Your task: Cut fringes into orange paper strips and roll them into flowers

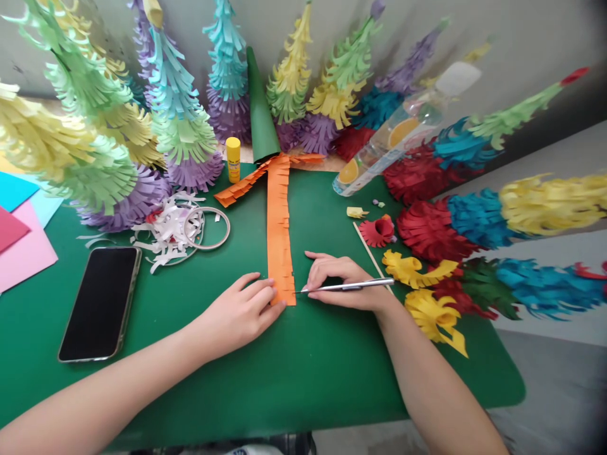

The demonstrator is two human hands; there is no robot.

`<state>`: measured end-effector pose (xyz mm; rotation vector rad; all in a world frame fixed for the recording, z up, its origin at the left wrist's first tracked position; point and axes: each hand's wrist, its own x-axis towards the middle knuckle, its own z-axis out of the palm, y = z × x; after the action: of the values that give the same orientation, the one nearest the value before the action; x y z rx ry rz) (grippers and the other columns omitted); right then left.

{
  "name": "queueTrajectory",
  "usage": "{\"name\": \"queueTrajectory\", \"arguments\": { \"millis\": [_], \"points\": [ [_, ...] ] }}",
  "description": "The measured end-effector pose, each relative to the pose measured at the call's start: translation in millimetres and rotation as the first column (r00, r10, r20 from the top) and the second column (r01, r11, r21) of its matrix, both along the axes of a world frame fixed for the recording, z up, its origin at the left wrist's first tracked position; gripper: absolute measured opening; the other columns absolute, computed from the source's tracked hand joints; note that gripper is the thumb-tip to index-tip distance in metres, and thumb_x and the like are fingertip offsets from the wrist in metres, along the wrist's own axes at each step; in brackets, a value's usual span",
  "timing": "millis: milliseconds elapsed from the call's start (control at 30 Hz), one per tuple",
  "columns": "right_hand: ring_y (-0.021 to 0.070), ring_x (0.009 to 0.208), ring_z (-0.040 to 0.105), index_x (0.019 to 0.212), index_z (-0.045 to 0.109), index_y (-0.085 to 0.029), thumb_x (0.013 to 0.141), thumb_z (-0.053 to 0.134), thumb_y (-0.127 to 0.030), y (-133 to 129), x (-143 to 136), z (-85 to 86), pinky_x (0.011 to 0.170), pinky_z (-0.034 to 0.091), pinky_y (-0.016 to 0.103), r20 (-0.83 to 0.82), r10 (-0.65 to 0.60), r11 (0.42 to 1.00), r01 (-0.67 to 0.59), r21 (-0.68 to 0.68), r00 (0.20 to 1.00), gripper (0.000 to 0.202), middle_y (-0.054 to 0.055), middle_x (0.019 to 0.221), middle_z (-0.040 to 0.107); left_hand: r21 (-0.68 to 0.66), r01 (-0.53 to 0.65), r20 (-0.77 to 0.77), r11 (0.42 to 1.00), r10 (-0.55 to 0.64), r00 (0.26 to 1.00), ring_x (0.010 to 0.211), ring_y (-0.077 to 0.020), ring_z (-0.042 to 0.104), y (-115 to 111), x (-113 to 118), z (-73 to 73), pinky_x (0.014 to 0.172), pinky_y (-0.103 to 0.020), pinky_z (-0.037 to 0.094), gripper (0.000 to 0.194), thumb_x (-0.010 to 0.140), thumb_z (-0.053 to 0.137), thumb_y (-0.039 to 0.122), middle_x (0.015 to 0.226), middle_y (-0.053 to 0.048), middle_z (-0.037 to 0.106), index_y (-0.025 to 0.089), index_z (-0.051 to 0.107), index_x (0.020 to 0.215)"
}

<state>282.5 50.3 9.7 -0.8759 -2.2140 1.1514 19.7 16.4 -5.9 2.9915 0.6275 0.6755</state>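
An orange paper strip (278,221) with small cuts along its right edge lies lengthwise on the green table. My left hand (251,309) rests flat on the strip's near end, fingers slightly spread. In my right hand (344,281) is a slim silver pen-like tool (363,285), its tip at the strip's right edge. The strip's far end meets another fringed orange piece (246,183), beside the base of a dark green paper cone (260,114).
Fringed paper cones line the back and right. A phone (100,303), white scraps with a tape ring (226,230) and coloured sheets (33,246) are left. A yellow glue stick (233,159) stands near the cone; a bottle (389,142) and yellow curls (434,316) are right.
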Motion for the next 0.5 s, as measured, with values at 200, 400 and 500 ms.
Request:
{"name": "queueTrajectory", "arguments": {
  "millis": [200,400,500],
  "points": [
    [0.0131,0.073,0.069,0.077,0.066,-0.020,0.082,0.069,-0.023,-0.9,-3.0,-1.4,0.106,0.039,0.045,0.045,0.011,0.999,-0.012,0.031,0.999,0.006,0.000,0.077,0.074,-0.002,0.008,-0.011,1.000,-0.009,1.000,0.105,-0.0237,0.063,0.7,-0.4,-1.2,0.092,-0.042,0.052,0.022,0.095,0.044,0.012,0.095,-0.009,0.066,0.013,0.062,0.108],
    [0.0135,0.072,0.069,0.080,0.068,-0.021,0.081,0.071,-0.023,-3.2,-10.5,-0.2,0.104,0.039,0.045,0.018,0.006,0.999,-0.007,0.047,1.000,0.004,0.000,0.077,0.074,0.008,0.014,0.001,1.000,-0.014,1.000,0.104,-0.0237,0.063,1.1,0.2,-2.2,0.091,-0.041,0.052,0.023,0.094,0.045,0.011,0.095,-0.010,0.066,0.012,0.062,0.109],
    [0.0138,0.072,0.068,0.079,0.067,-0.021,0.078,0.073,-0.022,-3.3,-5.6,-0.9,0.101,0.044,0.045,-0.121,-0.073,0.997,0.072,-0.010,0.990,0.006,0.000,0.075,0.073,0.023,0.019,0.030,1.000,-0.019,0.999,0.101,-0.0235,0.064,2.1,-0.2,-1.6,0.090,-0.040,0.053,0.023,0.094,0.045,0.009,0.094,-0.011,0.067,0.008,0.062,0.109]
  ]
}}
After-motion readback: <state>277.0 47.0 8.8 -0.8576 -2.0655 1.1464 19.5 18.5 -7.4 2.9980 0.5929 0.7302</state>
